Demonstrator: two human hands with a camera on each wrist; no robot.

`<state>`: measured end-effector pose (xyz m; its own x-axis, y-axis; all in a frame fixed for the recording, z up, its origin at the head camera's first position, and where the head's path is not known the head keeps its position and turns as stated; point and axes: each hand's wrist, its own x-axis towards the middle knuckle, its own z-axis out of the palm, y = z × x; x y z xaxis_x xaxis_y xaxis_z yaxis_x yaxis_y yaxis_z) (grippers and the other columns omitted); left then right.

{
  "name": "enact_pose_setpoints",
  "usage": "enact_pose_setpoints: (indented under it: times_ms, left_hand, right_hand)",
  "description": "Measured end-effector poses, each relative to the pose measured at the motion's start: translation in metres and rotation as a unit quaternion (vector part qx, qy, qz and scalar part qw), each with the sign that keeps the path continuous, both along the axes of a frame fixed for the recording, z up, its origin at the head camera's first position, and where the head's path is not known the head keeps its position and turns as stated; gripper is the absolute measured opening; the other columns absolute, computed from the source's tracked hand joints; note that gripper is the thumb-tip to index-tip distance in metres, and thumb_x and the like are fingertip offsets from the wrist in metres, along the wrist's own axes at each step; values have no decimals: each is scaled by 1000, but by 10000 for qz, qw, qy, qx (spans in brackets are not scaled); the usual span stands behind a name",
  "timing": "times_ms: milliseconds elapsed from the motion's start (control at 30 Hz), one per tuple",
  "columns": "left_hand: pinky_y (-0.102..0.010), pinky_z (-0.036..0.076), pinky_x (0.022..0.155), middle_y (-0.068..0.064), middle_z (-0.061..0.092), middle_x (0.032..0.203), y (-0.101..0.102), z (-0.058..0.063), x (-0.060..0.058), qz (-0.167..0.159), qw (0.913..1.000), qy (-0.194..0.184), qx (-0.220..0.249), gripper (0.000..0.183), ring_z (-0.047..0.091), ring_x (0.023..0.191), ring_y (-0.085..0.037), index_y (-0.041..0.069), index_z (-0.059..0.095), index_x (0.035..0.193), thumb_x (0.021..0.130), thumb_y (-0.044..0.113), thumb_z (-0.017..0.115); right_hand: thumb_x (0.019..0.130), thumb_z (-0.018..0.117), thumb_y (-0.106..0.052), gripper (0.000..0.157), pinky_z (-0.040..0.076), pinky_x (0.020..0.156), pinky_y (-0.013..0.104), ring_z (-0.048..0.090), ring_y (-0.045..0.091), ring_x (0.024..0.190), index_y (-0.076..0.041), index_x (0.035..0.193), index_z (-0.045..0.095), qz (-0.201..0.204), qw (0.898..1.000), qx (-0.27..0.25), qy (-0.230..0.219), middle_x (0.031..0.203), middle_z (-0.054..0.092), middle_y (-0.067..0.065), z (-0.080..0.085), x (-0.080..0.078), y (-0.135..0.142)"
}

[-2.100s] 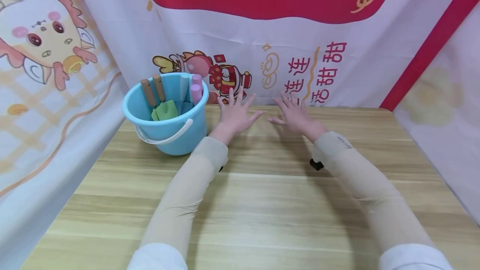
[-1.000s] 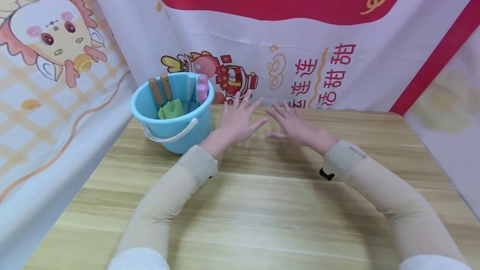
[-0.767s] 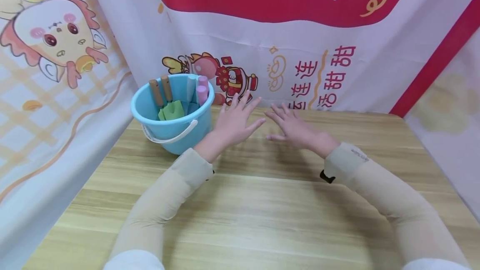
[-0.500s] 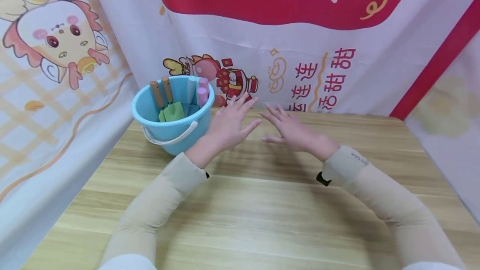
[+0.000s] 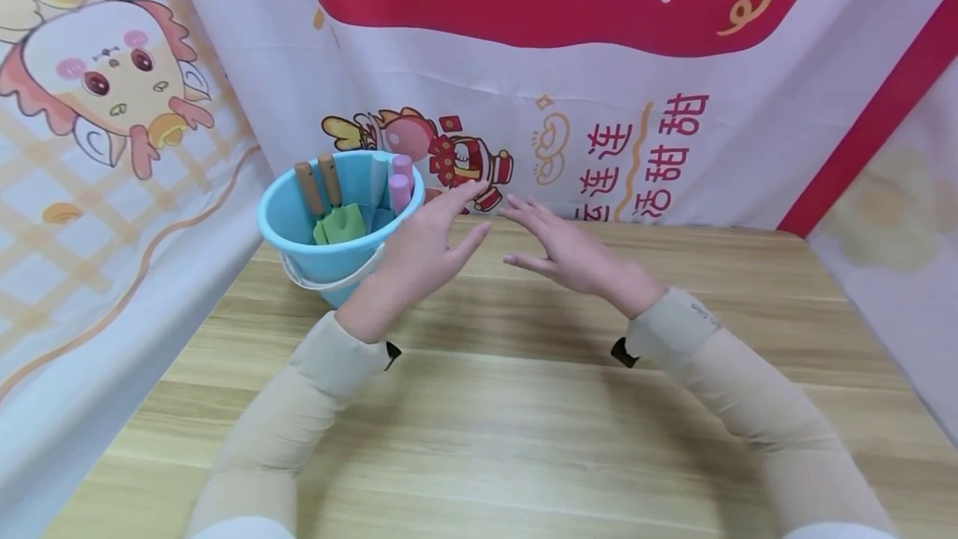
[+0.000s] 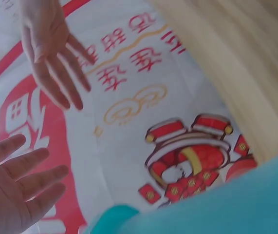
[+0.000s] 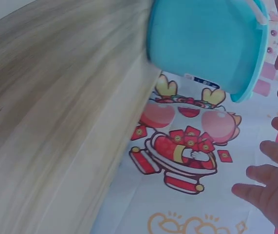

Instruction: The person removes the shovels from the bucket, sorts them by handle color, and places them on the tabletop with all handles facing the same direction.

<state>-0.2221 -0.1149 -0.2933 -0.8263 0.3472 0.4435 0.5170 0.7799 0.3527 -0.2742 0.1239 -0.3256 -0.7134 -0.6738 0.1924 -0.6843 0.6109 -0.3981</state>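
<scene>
Left to right: at the far left corner of the wooden desk (image 5: 494, 431), a blue bucket (image 5: 299, 244), upright, white bail (image 5: 325, 284) hanging on the near side. Inside, two brown handles (image 5: 308, 188), green tool heads (image 5: 344, 224), a blue handle (image 5: 379, 177) and pink handles (image 5: 400, 191). Just right of these, overlapping the bucket's right side in the head view, the left hand (image 5: 419, 246): empty, fingers straight, spread in the left wrist view, thumb apart. Cannot tell whether touching the bucket. Farther right, near the middle of the far edge, the right hand (image 5: 569, 254): empty too, fingers straight, thumb apart, raised above the desk. At the far right corner, a red band (image 5: 879, 119) on the cloth behind.

By judgement, a free-hands stage, fingertips angled toward each other, nothing gripped or lifted. For a hold on the bucket, calls for turning the left palm to the rim, curling fingers there or under the bail. For one tool, calls instead for a pinch on an upright handle, without tipping the bucket.
</scene>
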Motion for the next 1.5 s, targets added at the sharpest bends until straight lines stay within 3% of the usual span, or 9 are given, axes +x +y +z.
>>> enact_pose_setpoints:
  times_ms: [233, 500, 700, 767, 833, 933, 1000, 1300, 1500]
  left_hand:
    - [-50, 56, 91, -12, 63, 139, -32, 9, 7, 319, 9969, 329, 640, 55, 65, 111, -33, 19, 49, 154, 104, 37, 62]
    - [-57, 45, 107, -12, 55, 149, -67, 23, 14, 625, 9946, 258, 792, 54, 54, 135, -33, 19, 51, 152, 103, 38, 62]
    - [-58, 46, 105, -13, 58, 146, -90, 30, 17, 880, 9906, 322, 993, 53, 56, 130, -35, 17, 54, 150, 102, 36, 64]
    - [-53, 51, 95, -13, 60, 144, -97, 31, 19, 1002, 9889, 318, 1045, 51, 62, 115, -35, 18, 55, 150, 102, 36, 63]
    - [-54, 51, 93, -12, 60, 143, -105, 30, 20, 1170, 9871, 316, 1049, 50, 61, 114, -35, 19, 57, 149, 103, 38, 62]
    - [-56, 50, 95, -13, 61, 143, -117, 27, 20, 1382, 9833, 336, 1135, 48, 61, 117, -37, 20, 59, 147, 103, 40, 61]
    - [-62, 44, 104, -14, 60, 143, -125, 26, 20, 1527, 9802, 290, 1228, 49, 54, 132, -37, 19, 60, 146, 103, 42, 60]
    - [-61, 41, 109, -9, 58, 147, -160, 25, 22, 1801, 9667, 135, 1811, 51, 54, 134, -36, 21, 57, 149, 103, 44, 59]
    - [-55, 44, 109, -8, 57, 148, -179, 24, 18, 2128, 9566, 70, 1990, 53, 55, 132, -33, 24, 52, 153, 104, 46, 56]
  right_hand:
    - [103, 61, -43, 63, 26, 121, 53, 26, 30, 152, -16, 158, 42, 102, 9994, -278, 203, 169, 23, 4, 7, 4, -15]
    - [105, 60, -39, 57, 28, 120, 47, 35, 28, 148, -15, 154, 47, 261, 9962, -754, 343, 166, 30, 2, 9, 4, -31]
    - [105, 62, -32, 51, 32, 119, 45, 42, 26, 144, -10, 150, 52, 296, 9897, -1362, 326, 162, 39, 4, 7, 4, -42]
    - [105, 62, -31, 50, 33, 119, 45, 43, 26, 144, -9, 149, 54, 267, 9871, -1555, 259, 160, 42, 5, 6, 4, -47]
    - [104, 63, -29, 48, 34, 118, 44, 45, 25, 143, -9, 148, 55, 236, 9835, -1784, 202, 157, 47, 6, 3, 4, -52]
    - [103, 65, -24, 46, 38, 116, 42, 49, 25, 139, -7, 146, 57, 226, 9754, -2190, 76, 150, 55, 10, 0, 3, -60]
    - [103, 66, -22, 45, 44, 111, 40, 55, 25, 133, -6, 144, 58, 213, 9694, -2444, -76, 144, 59, 12, -2, 3, -66]
    - [101, 69, -27, 45, 55, 96, 37, 64, 25, 119, -7, 141, 61, -182, 9398, -3142, -1330, 137, 64, 9, -3, 0, -89]
    - [102, 66, -24, 46, 53, 101, 42, 62, 27, 120, -4, 143, 58, -157, 8997, -3764, -2205, 136, 63, 16, -6, -6, -101]
